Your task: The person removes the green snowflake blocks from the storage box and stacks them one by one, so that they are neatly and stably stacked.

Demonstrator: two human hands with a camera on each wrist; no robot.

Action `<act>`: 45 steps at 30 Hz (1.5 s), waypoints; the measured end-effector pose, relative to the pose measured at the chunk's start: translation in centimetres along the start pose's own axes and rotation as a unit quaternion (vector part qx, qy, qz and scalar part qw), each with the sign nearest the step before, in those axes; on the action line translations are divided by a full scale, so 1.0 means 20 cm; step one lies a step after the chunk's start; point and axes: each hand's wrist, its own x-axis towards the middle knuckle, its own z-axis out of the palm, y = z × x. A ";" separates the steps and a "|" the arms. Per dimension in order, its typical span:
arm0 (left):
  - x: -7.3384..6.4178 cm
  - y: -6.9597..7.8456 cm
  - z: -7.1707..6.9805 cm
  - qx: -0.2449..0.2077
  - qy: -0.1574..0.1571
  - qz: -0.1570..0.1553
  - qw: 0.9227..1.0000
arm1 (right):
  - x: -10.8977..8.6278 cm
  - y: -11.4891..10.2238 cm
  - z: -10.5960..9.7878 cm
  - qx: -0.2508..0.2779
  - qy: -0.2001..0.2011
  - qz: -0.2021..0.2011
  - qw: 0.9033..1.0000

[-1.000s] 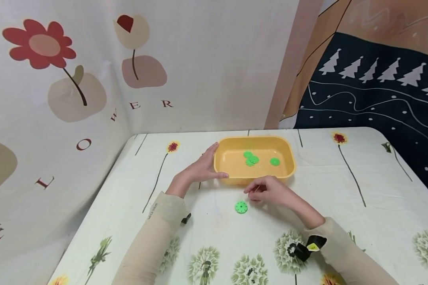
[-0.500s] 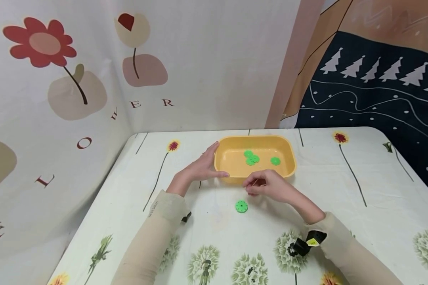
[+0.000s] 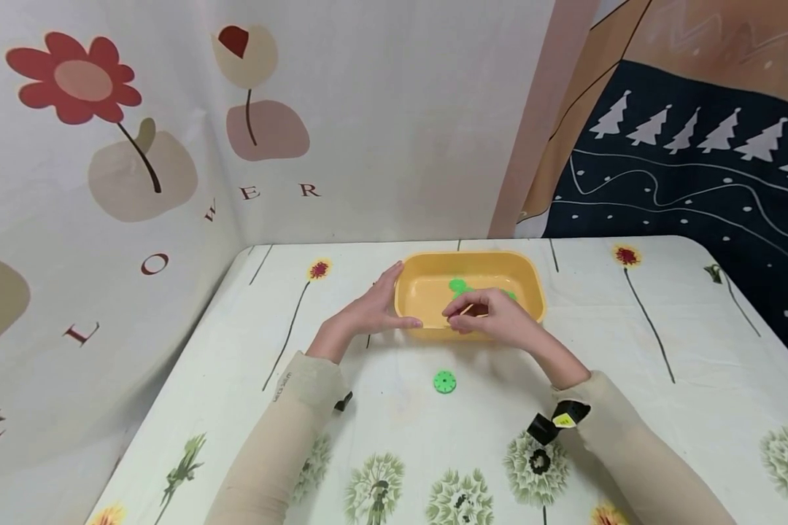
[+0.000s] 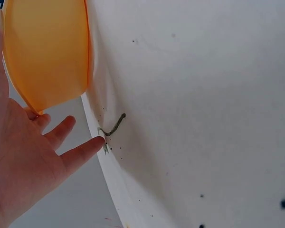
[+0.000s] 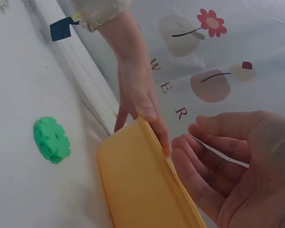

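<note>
At the left end of a yellow plastic basin (image 3: 427, 306), my left hand (image 3: 374, 306) holds the rim, thumb over the near corner and fingers against the end wall. Its lower fingers spread apart below the rim in the left wrist view. My right hand (image 3: 492, 317) hovers over the basin's near rim, fingers loosely curled. Nothing shows between its fingertips in the right wrist view. Several green notched discs (image 3: 457, 285) lie inside the basin, partly hidden behind that hand. On the cloth in front sits a green notched piece (image 3: 444, 381), which looks stacked in the right wrist view.
A white flower-printed cloth (image 3: 381, 423) covers the table. Behind it hangs a pale curtain (image 3: 394, 146) with flower prints and letters. A dark cloth with white trees (image 3: 689, 168) hangs at the back right. Each wrist wears a small black camera (image 3: 543, 429).
My right hand has risen from the cloth beside the green piece to above the basin's near rim, now covering some discs. My left hand and the basin stay where they were.
</note>
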 end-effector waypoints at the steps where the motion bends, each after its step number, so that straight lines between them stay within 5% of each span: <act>1: 0.00 0.00 0.00 0.001 0.000 0.000 1.000 | 0.01 0.00 -0.01 0.002 0.004 0.001 1.000; 18: 0.00 0.00 0.00 0.020 0.003 0.005 1.000 | 0.17 0.11 -0.07 -0.018 0.084 0.040 0.996; 25: -0.01 0.00 0.00 0.007 0.005 0.004 1.000 | 0.23 0.17 -0.09 0.014 0.132 0.073 0.988; 31: -0.01 -0.01 0.00 -0.006 0.006 0.017 1.000 | 0.27 0.21 -0.10 0.047 0.135 0.116 0.983; 37: -0.02 0.00 0.01 0.000 0.008 0.023 1.000 | 0.30 0.26 -0.11 -0.041 0.104 0.141 0.984; 45: -0.02 0.01 0.01 0.007 0.007 0.018 1.000 | 0.33 0.29 -0.09 -0.172 0.082 0.145 0.971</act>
